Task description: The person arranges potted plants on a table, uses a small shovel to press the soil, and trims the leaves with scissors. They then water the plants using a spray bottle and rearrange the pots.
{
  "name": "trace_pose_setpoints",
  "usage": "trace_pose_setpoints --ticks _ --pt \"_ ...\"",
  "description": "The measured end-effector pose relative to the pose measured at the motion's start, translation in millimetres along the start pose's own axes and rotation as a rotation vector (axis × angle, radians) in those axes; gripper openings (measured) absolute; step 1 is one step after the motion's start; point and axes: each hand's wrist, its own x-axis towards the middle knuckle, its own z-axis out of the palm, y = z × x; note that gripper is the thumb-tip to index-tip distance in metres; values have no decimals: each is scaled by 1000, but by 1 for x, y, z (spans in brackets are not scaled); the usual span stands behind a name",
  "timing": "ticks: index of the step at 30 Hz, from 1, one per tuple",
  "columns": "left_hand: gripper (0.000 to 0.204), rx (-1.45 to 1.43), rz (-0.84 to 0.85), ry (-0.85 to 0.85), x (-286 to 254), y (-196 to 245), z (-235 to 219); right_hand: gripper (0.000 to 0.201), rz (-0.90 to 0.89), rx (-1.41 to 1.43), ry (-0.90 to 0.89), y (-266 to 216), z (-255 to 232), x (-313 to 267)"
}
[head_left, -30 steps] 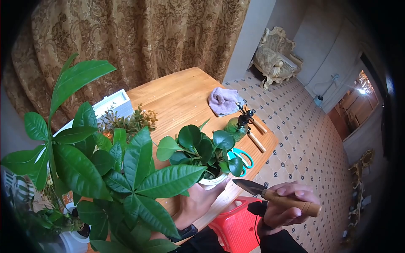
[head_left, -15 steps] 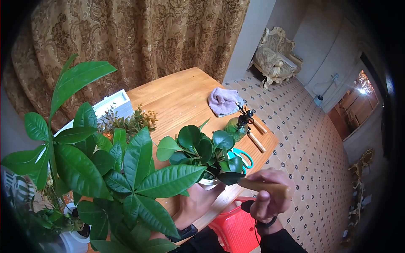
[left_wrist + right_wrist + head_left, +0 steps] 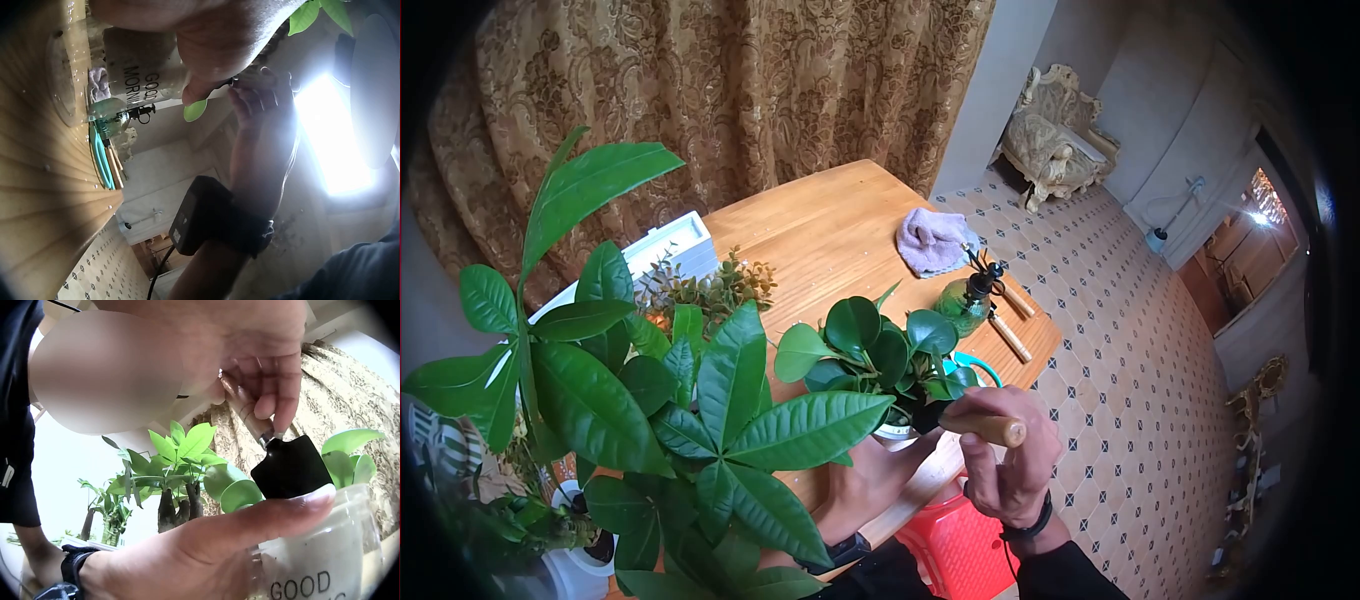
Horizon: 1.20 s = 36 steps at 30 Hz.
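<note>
A small potted plant point(image 3: 888, 352) with round green leaves stands at the table's near edge. Its pot point(image 3: 300, 550) is see-through with a pale inside and the printed word GOOD. My left hand point(image 3: 865, 488) grips the pot from the near side, the thumb lying along the rim in the right wrist view. In my right hand point(image 3: 1022, 455) is a hand trowel with a wooden handle point(image 3: 992, 429). The trowel's black blade point(image 3: 292, 469) points down at the pot's rim, right by the left thumb. Leaves hide part of the pot in the head view.
Large leaves of a taller plant point(image 3: 720, 440) fill the left foreground. Behind the pot are teal-handled scissors point(image 3: 980, 366), a green spray bottle point(image 3: 963, 305), wooden-handled tools point(image 3: 1010, 338) and a purple cloth point(image 3: 930, 240). A red stool point(image 3: 960, 545) stands below the table edge.
My right hand has moved left to the pot and turned the trowel, so its blade now reaches the rim instead of hanging apart from it. The left hand keeps its grip on the pot.
</note>
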Motion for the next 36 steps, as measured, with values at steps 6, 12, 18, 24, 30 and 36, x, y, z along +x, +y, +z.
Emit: trace_pose_setpoints --ticks 6,12,18,24,30,36 --pt "29 15 -22 -29 1 8 -5 33 12 -24 48 -4 -1 -6" --pt "32 38 -24 -4 -2 -1 -3 27 -7 -7 134 -5 4 -11" --pt "32 10 -12 -27 -6 -3 -11 28 6 -9 261 -3 3 -25" --pt "34 165 -11 145 -54 -3 -83 41 83 9 461 3 6 -50" --pt "41 331 -98 397 -67 18 -78 45 378 -148 518 -3 5 -58" --pt "49 257 69 280 -27 0 -48 44 277 -59 583 0 0 -58"
